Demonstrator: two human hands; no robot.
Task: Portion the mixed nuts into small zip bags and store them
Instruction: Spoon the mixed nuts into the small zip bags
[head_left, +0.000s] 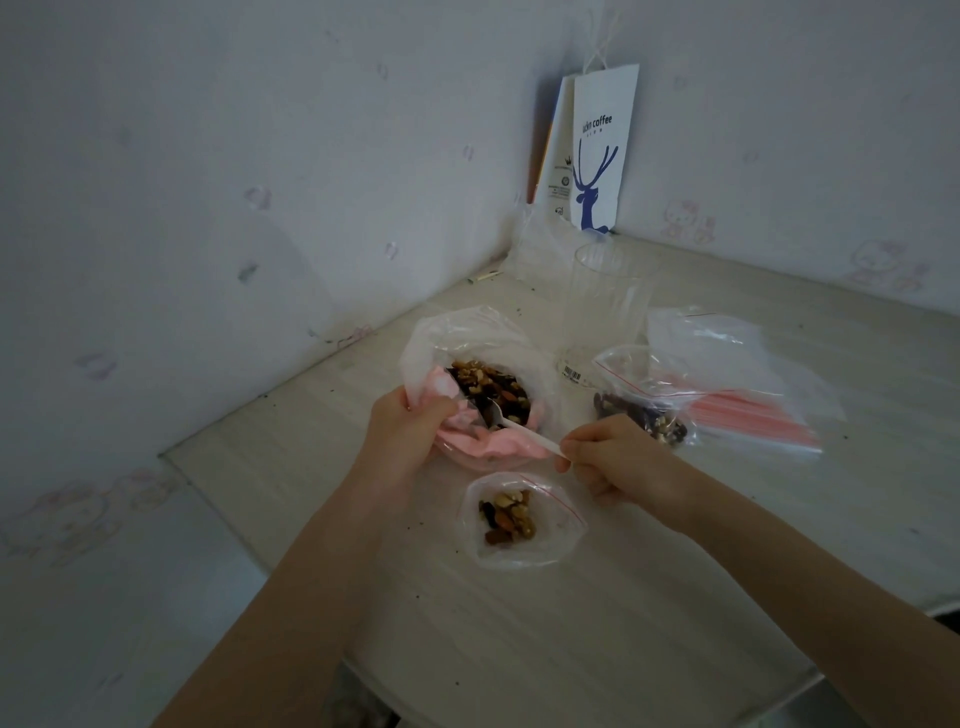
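Observation:
A large pink and clear bag (467, 343) of mixed nuts (488, 387) stands open on the table. My left hand (405, 431) grips its near left edge. My right hand (613, 457) pinches the handle of a white plastic spoon (519, 428), whose bowl is down among the nuts in the large bag. Just in front lies a small zip bag (550, 540), open, with a portion of nuts inside. A second small zip bag (644, 400) with nuts lies to the right, behind my right hand.
A clear ribbed glass (608, 306) stands behind the bags. A stack of unused zip bags (743, 379) lies at the right. A white paper coffee bag (597, 156) leans in the wall corner. The table edge (218, 499) runs close on the left.

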